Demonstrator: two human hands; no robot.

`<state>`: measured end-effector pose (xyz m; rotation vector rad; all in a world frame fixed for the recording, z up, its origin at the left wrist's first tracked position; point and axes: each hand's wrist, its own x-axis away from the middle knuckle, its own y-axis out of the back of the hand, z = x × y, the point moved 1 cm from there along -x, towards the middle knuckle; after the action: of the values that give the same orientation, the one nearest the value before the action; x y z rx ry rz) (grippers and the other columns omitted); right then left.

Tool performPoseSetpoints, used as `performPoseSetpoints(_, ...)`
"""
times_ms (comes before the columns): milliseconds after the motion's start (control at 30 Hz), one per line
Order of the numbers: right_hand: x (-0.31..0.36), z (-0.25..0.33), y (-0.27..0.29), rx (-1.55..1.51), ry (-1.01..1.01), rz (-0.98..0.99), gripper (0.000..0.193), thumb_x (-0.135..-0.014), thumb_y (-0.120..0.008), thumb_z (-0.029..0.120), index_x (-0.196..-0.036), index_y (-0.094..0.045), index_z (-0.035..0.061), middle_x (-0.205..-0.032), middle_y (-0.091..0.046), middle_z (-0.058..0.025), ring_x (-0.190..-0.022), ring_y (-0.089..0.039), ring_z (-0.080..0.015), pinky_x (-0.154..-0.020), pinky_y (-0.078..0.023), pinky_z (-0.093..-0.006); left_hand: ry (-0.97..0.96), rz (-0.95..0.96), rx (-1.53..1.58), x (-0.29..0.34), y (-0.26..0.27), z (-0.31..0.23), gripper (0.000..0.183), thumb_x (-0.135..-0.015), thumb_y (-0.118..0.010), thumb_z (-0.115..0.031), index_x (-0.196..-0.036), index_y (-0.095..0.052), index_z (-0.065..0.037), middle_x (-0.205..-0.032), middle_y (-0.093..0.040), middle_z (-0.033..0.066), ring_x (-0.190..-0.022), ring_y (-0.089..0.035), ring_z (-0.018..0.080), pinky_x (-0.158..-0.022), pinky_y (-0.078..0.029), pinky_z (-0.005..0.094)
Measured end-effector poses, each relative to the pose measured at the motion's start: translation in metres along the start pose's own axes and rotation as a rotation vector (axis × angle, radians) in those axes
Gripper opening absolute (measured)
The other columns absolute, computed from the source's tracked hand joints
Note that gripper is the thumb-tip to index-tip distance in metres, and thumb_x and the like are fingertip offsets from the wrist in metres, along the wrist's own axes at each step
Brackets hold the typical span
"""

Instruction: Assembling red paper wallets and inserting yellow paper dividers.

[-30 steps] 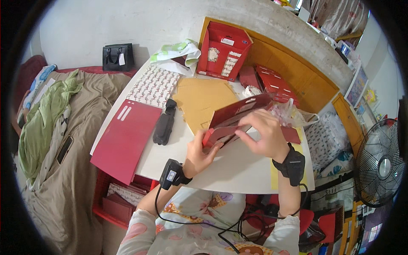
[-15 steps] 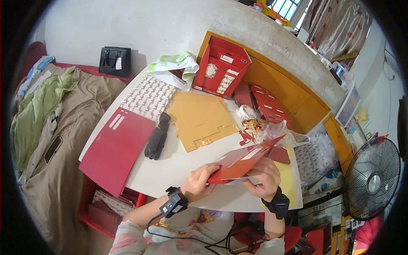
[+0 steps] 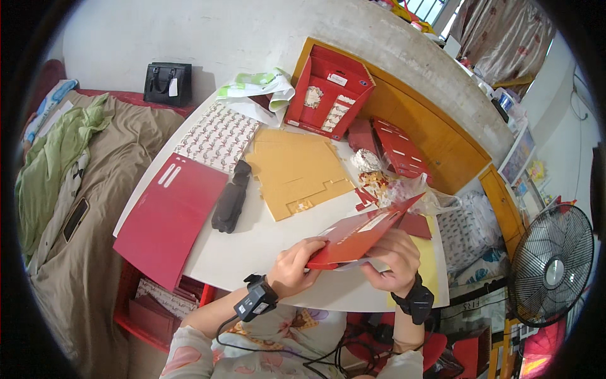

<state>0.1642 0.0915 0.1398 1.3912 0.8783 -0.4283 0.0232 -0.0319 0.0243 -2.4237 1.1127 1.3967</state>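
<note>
A red cardboard piece [image 3: 353, 239] is held up over the near edge of the white table, tilted with its far right end raised. My left hand [image 3: 293, 268] is closed on its left end, fingers on top. At its right side my right hand [image 3: 394, 259] grips it, thumb toward the near edge; part of that grip is hidden by the piece. A paler underside shows between my hands. Just beyond lie a yellow-tan cardboard sheet [image 3: 297, 174] with cut lines and a dark grey, soft-looking pouch [image 3: 230, 199].
A large red card sheet [image 3: 167, 221] overhangs the table's left edge beside a patterned sheet [image 3: 218, 136]. An upright red box [image 3: 328, 91] and red boards [image 3: 401, 148] stand behind. Scraps in a clear bag [image 3: 410, 192] lie right. A fan [image 3: 554, 271] stands far right, and cables cross my lap.
My hands keep their hold on the red cardboard piece, which has tilted very slightly. The whole view has shifted a little.
</note>
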Motion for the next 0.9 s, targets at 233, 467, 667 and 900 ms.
performPoseSetpoints(233, -0.004, 0.001, -0.003, 0.003, 0.01, -0.011, 0.03, -0.061, -0.073, 0.003, -0.087, -0.059, 0.0042, -0.089, -0.065, -0.0113, -0.083, -0.063, -0.0304, -0.074, -0.051, -0.0407, 0.009, -0.004, 0.0, 0.0, 0.002, 0.0, 0.051, -0.067, -0.064, 0.007, -0.113, -0.045, 0.0, -0.114, -0.059, 0.0203, -0.098, -0.063, 0.0344, -0.081, -0.053, 0.0372)
performPoseSetpoints(467, -0.009, 0.005, -0.005, -0.021, -0.003, 0.031, 0.027, -0.064, -0.074, 0.007, -0.087, -0.061, 0.0034, -0.091, -0.065, -0.0117, -0.086, -0.063, -0.0309, -0.075, -0.051, -0.041, 0.007, -0.006, -0.008, 0.001, 0.002, 0.0, 0.051, -0.067, -0.065, 0.006, -0.113, -0.045, -0.001, -0.114, -0.059, 0.02, -0.097, -0.063, 0.034, -0.081, -0.053, 0.0364)
performPoseSetpoints(667, -0.018, 0.011, -0.003, 0.012, -0.041, 0.085, 0.029, -0.066, -0.074, 0.007, -0.09, -0.06, 0.0032, -0.09, -0.065, -0.0117, -0.084, -0.064, -0.0305, -0.075, -0.051, -0.0404, -0.018, -0.067, -0.001, -0.005, 0.003, -0.003, 0.041, -0.072, -0.069, 0.001, -0.108, -0.05, 0.003, -0.104, -0.062, 0.0192, -0.089, -0.065, 0.0319, -0.072, -0.055, 0.0345)
performPoseSetpoints(900, -0.026, 0.013, -0.003, 0.006, -0.039, 0.114, 0.029, -0.067, -0.072, 0.006, -0.092, -0.06, 0.003, -0.091, -0.065, -0.011, -0.083, -0.063, -0.0301, -0.074, -0.051, -0.0399, 0.051, -0.019, 0.045, -0.003, 0.005, -0.002, 0.05, -0.069, -0.07, 0.003, -0.113, -0.045, 0.001, -0.112, -0.06, 0.0203, -0.098, -0.063, 0.0331, -0.083, -0.052, 0.0357)
